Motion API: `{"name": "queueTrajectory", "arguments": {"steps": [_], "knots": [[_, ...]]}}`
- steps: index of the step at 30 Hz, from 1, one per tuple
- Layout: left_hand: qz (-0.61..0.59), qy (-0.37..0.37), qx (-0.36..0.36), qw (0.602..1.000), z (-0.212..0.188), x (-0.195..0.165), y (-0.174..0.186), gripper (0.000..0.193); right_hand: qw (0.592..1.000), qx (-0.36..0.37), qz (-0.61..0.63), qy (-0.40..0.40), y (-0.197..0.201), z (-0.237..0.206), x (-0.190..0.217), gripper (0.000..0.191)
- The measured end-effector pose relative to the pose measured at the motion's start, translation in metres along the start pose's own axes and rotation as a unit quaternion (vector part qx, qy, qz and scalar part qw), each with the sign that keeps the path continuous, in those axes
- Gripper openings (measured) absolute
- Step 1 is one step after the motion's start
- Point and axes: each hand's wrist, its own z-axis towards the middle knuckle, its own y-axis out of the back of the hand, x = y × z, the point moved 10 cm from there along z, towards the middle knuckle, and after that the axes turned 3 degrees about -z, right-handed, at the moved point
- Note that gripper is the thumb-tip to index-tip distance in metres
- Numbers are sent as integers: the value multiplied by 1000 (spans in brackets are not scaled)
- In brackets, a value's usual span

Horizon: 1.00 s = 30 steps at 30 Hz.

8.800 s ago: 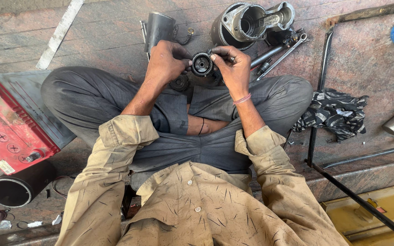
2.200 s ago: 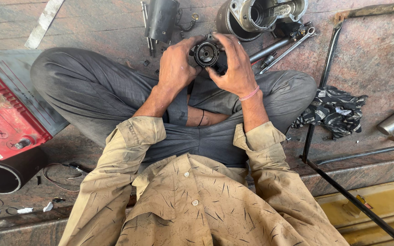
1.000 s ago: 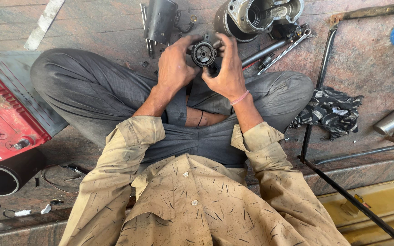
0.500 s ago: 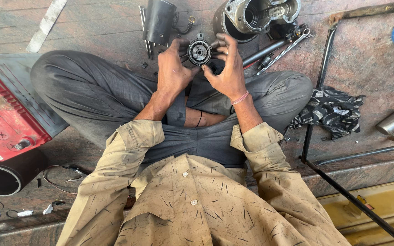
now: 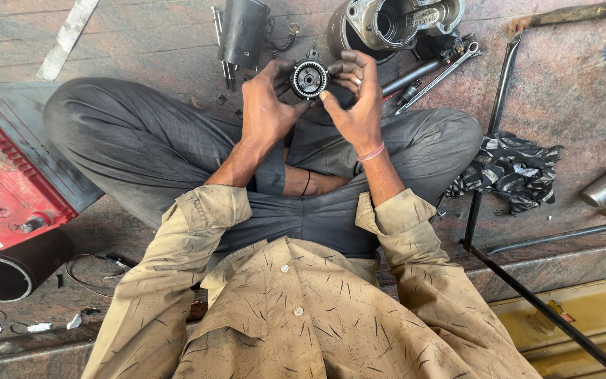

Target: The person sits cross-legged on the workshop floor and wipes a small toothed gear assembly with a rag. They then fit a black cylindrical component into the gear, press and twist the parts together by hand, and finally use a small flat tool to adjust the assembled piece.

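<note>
I sit cross-legged on a stone floor in grey trousers. Both hands hold a small round black gear part (image 5: 309, 78) with a toothed ring and a metal centre, lifted above my knees. My left hand (image 5: 266, 107) grips its left side with thumb and fingers. My right hand (image 5: 356, 98), with a ring and a pink wrist thread, cups its right side, the thumb pressing at the lower edge.
A dark cylindrical motor casing (image 5: 243, 31) and a round metal housing (image 5: 394, 21) lie on the floor ahead. Wrenches (image 5: 435, 68) rest at the right, beside a patterned rag (image 5: 510, 172). A red battery (image 5: 5, 175) and black pipe (image 5: 8, 270) sit at left, metal rods (image 5: 489, 147) at right.
The gear part has been turned in my hands, so its toothed ring faces up. Both hands stay on it, raised slightly toward the casing.
</note>
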Motion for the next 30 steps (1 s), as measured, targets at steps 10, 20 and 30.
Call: {"name": "queueTrajectory", "arguments": {"steps": [10,20,30], "knots": [[47,-16,6,999,0,-5,-1,70,990,-9,131,-48,5,2,-17,51],[93,-63,-2,994,-1,-21,2,63,983,42,177,23,-11,5,9,66],[50,-118,-4,992,-8,-38,2,60,993,63,77,71,-20,-4,29,76]]}}
